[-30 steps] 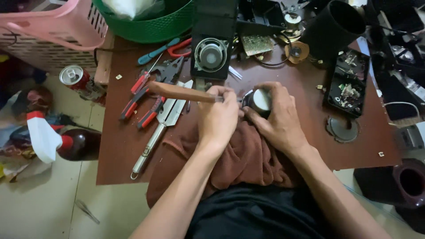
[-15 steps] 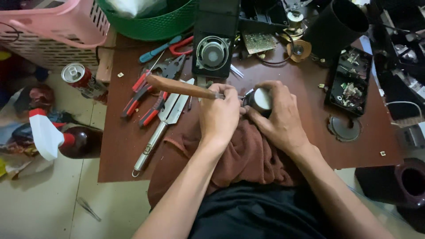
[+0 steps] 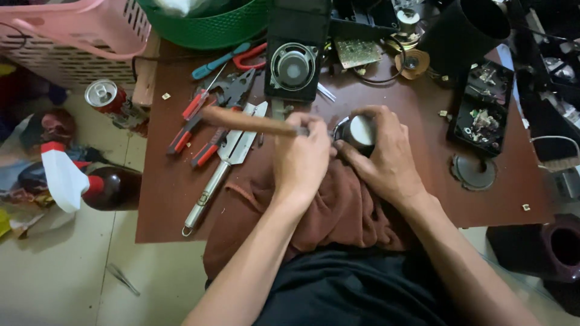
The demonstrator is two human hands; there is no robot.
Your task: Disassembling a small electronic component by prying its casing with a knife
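Your forearms are bare, no sleeves, rings or watch on left hand (image 3: 305,160) or right hand (image 3: 386,160); black garment at 6 o'clock.

Brown-handled tool (image 3: 248,121) — rust-brown cloth (image 3: 338,211), dark-red table (image 3: 181,193)

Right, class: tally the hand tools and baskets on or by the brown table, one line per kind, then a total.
Red-handled pliers: 2
Blue-handled screwdriver: 1
Wooden-handled tool in the left hand: 1
Metal opener: 1
Baskets, pink and green: 2
Total: 7

A dark red-brown table (image 3: 181,199) stands on a pale tiled floor (image 3: 66,265) in soft light.
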